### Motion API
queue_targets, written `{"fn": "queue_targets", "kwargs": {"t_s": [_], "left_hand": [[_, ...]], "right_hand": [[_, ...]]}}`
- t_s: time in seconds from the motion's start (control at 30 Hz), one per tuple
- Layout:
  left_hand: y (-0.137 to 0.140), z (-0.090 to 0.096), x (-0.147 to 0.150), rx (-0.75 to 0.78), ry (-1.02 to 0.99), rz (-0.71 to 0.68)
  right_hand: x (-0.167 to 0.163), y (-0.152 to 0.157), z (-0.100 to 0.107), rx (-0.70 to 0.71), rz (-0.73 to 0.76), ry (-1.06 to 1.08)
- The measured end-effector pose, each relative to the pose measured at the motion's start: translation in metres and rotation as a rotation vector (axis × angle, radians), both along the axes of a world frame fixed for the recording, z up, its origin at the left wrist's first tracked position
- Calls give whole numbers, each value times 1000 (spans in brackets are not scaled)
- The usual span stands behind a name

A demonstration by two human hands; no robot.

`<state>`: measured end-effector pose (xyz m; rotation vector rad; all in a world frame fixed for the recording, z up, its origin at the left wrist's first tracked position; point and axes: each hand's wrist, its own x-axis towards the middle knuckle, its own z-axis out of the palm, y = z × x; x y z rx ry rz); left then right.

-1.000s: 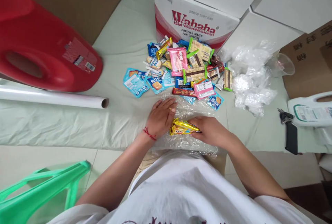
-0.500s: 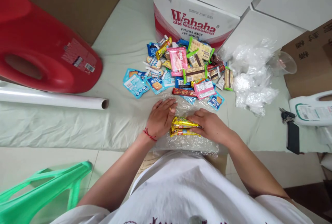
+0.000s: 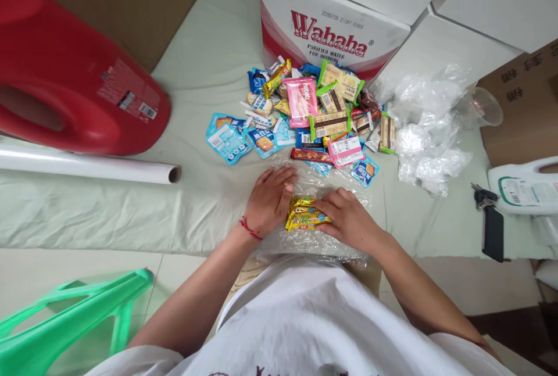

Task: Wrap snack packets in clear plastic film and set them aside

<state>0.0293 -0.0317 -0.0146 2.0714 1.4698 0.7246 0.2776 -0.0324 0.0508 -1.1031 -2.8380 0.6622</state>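
Small yellow-wrapped snack packets (image 3: 307,219) lie side by side on a sheet of clear plastic film (image 3: 300,242) at the table's front edge. My right hand (image 3: 351,219) grips their right ends, fingers over the top and thumb at the near side, covering part of them. On the other side my left hand (image 3: 271,199) lies flat with its fingers stretched out over the film, its thumb beside the packets' left ends. Just beyond both hands is a heap of wrapped snacks, with a pink wafer packet (image 3: 300,103) and blue cracker packets (image 3: 264,139) among them.
A Wahaha carton (image 3: 326,33) stands behind the heap, crumpled clear bags (image 3: 427,132) to its right. At left are a red jug (image 3: 87,85) and a white roll (image 3: 87,168). Keys, a black phone (image 3: 493,233) and a white bottle (image 3: 527,187) lie right; a green stool (image 3: 87,312) stands below.
The near yellow packet has turned, showing more of its front, and the packets sit closer together. My right hand has shifted slightly; my left hand stays nearly still.
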Motion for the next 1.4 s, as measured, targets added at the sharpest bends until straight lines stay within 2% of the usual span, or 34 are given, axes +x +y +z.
{"fn": "queue_targets", "kwargs": {"t_s": [0.1,0.17,0.27,0.43,0.6,0.83,0.93,1.1,1.3,1.4], "left_hand": [[0,1,1,-8,29,0],[1,2,2,-10,41,-2],[1,2,2,-9,55,-2],[1,1,2,-9,57,1],[2,2,3,-9,56,-1],[2,3,3,-1,64,0],[2,3,3,1,69,3],[1,1,3,10,76,5],[1,-3,3,22,64,7],[1,-3,3,11,67,15]], "right_hand": [[0,10,10,-21,-57,117],[-3,27,16,41,-159,141],[-10,64,19,169,-288,45],[-13,117,13,197,-349,-172],[-16,127,7,243,-502,-266],[-55,129,-8,288,-721,-361],[-55,128,-8,285,-697,-363],[-35,129,-4,257,-549,-328],[-29,144,-6,295,-539,-382],[-32,145,1,287,-521,-373]]}}
